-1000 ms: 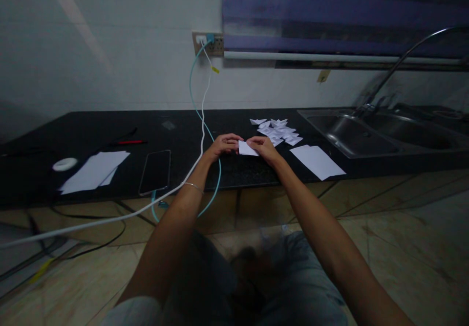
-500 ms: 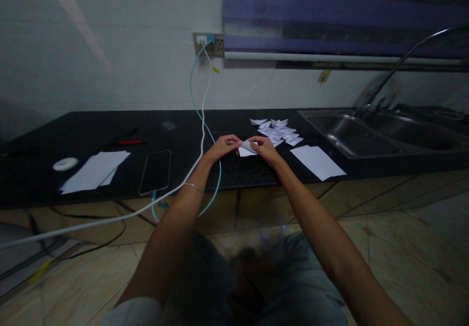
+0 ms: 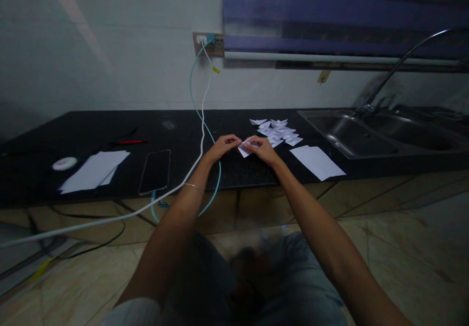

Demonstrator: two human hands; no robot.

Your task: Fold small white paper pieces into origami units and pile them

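Note:
Over the front part of the black counter (image 3: pixel 227 120), both hands hold one small folded white sheet of paper (image 3: pixel 245 152). My left hand (image 3: pixel 224 147) pinches its left corner between thumb and fingers. My right hand (image 3: pixel 261 148) is closed on the right side, its fingers lying across the upper fold and hiding part of the sheet. Just behind my right hand lies a cluster of several folded paper boats (image 3: pixel 278 131). To the right of that hand is a small stack of flat white paper (image 3: pixel 318 162).
Left on the counter are a phone (image 3: pixel 156 171), a larger pile of paper (image 3: pixel 95 170), a white round object (image 3: pixel 65 163) and a red pen (image 3: pixel 131 142). White (image 3: pixel 190 170) and teal (image 3: pixel 220 174) cables cross near my left forearm. A steel sink (image 3: pixel 351 133) is at right.
My right fingers have moved left and inward over the folded paper, covering more of it. The paper's lower edge has turned and now shows a downward point. My left hand stays put.

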